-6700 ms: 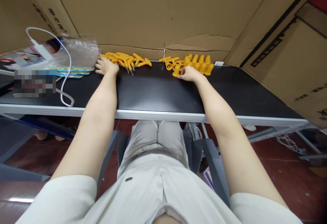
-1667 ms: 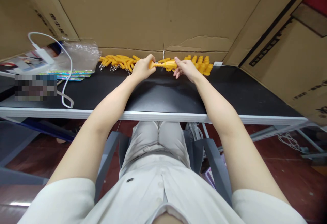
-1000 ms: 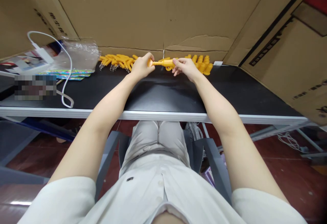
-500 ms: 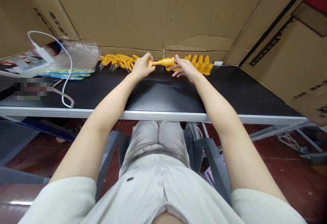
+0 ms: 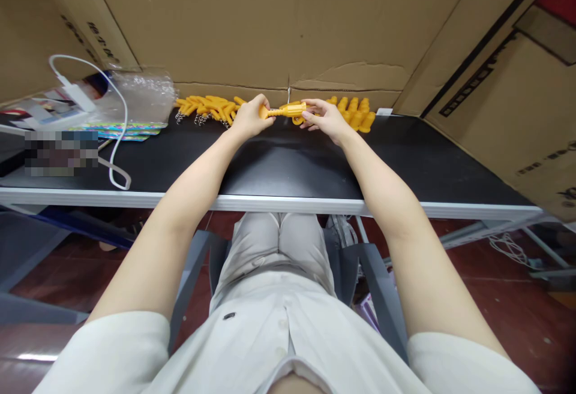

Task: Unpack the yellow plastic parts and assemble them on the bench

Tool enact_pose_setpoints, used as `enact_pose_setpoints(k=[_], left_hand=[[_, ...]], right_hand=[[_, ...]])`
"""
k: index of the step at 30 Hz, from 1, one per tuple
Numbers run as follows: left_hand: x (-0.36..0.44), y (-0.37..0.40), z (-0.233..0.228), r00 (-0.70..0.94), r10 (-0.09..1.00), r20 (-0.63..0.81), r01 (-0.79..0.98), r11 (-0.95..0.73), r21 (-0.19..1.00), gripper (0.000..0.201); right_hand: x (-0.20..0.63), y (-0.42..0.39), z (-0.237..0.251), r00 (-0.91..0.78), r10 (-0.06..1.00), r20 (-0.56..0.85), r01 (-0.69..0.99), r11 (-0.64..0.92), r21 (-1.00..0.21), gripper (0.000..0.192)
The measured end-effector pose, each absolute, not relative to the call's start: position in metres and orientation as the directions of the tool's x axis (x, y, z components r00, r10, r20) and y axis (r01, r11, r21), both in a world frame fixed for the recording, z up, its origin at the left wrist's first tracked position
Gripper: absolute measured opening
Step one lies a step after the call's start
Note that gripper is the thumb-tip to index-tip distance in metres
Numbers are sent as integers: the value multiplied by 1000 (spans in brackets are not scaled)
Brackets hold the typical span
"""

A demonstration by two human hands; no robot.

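Observation:
My left hand is closed around the left end of a yellow plastic corkscrew, which I hold level above the back of the table. My right hand pinches the wider, ribbed right end of it between thumb and fingers. Left of my left hand lies a row of yellow handles with metal spirals. Several yellow hollow-looking sleeves stand in rows just beyond my right hand, which covers some of them. My palms hide both ends of the corkscrew.
The black table has a pale metal front edge. A cardboard wall rises behind it. At the left are clear plastic bags, a white cable and colourful packets. A small white piece lies at back right.
My right hand's fingers, loosely spread beside the right end of the corkscrew before, have closed on it. My left hand has stayed in place with its grip.

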State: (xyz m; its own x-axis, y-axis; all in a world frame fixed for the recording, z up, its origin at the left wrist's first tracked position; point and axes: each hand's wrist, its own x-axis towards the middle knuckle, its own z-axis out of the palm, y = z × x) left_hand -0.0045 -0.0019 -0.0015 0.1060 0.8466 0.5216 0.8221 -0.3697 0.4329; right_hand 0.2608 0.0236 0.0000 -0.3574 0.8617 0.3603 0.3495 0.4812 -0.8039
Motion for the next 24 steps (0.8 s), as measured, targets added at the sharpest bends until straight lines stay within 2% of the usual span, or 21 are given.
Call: enact_pose_setpoints(k=[11,24], left_hand=[[-3,-6,0,107,847,521,825,-368,429,27],[-1,-1,-3,116,825,554,799,-408,441,23]], right_hand=[[256,14,7,-281,919,278,221,343,-913,49],[246,-3,18,-168,975,142,223,178,-958,66]])
